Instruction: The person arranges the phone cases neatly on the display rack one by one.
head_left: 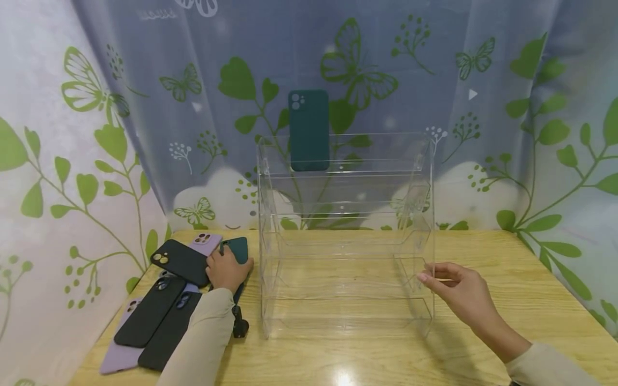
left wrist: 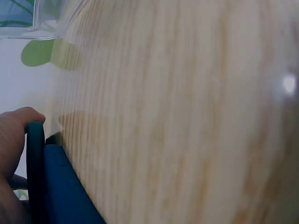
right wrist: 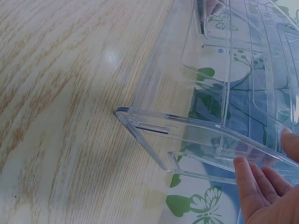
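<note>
My left hand grips a dark teal phone case at the right side of a pile of cases. In the left wrist view, the thumb lies over the edge of this case, and a blue case leans close beside it. A clear tiered acrylic rack stands mid-table. With thumb and fingers on either side, my right hand pinches the rack's right side panel. One dark green phone case stands upright on the rack's top tier, left of centre.
Black cases and lilac cases overlap on the table's left. Another black case lies at the back of the pile. A small black object shows by my left wrist. Patterned curtain surrounds the wooden table.
</note>
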`<state>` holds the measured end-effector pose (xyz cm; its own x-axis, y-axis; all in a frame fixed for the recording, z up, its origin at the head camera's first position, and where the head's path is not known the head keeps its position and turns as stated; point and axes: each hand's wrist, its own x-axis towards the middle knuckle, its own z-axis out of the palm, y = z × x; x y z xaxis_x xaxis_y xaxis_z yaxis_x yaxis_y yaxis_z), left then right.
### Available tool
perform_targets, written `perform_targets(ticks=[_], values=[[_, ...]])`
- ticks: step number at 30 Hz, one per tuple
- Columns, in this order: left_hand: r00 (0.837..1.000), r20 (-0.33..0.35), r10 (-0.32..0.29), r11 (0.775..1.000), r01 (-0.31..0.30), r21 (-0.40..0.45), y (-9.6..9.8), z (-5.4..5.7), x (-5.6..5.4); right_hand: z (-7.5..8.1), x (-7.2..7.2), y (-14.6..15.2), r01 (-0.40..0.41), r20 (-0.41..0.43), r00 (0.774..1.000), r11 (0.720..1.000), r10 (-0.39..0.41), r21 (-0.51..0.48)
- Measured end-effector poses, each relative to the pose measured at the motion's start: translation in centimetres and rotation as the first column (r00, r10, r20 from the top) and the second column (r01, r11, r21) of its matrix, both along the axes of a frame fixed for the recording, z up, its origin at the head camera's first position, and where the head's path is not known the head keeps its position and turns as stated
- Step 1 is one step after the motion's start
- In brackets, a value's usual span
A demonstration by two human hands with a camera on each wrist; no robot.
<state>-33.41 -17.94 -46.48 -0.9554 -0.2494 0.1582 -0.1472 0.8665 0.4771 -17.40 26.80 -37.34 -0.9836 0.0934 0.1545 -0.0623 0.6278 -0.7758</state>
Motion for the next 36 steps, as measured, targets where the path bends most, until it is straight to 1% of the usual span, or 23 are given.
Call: perform_targets(ticks=[6,9,11,13,17,21,27,33,36], values=[[1.000,-0.001,0.021,0.997,-0.021,0.080,0.0,0.4,0.2,-0.1,0.0,-0.1,-0.003,0.000,1.000,1.000,0.003,-0.006],[1.000,-0.013,0.025,0.994,-0.024,0.102,0.1,0.6,0.2,-0.1,0.1,-0.1,-0.005,0.002,1.000,1.000,0.005,-0.009],[0.999,-0.037,0.026,0.993,-0.021,0.115,0.1,0.8,0.2,-0.1,0.1,-0.1,-0.004,0.006,1.000,1.000,0.004,-0.010],[0.996,-0.084,0.024,0.991,-0.013,0.130,0.0,1.0,0.1,-0.1,0.1,-0.1,0.000,0.010,1.000,1.000,0.000,-0.007],[0.983,-0.180,0.044,0.982,-0.009,0.190,-0.1,1.6,-0.1,0.0,0.0,-0.1,0.006,0.014,1.000,1.000,-0.006,0.000],[0.969,-0.236,0.080,0.970,-0.021,0.241,-0.3,2.3,-0.3,0.1,0.1,-0.2,0.006,0.017,1.000,1.000,-0.006,0.004],[0.951,-0.297,0.088,0.954,0.006,0.301,-0.4,3.8,-0.2,0.3,0.2,-0.2,0.001,0.011,1.000,1.000,-0.001,0.014],[0.932,-0.344,0.116,0.945,0.004,0.328,-0.4,5.3,-0.1,0.2,0.2,-0.1,-0.002,0.009,1.000,1.000,0.002,0.013],[0.923,-0.361,0.132,0.935,0.005,0.354,-0.4,5.9,0.0,0.2,0.2,-0.1,0.000,0.012,1.000,1.000,0.000,0.013]])
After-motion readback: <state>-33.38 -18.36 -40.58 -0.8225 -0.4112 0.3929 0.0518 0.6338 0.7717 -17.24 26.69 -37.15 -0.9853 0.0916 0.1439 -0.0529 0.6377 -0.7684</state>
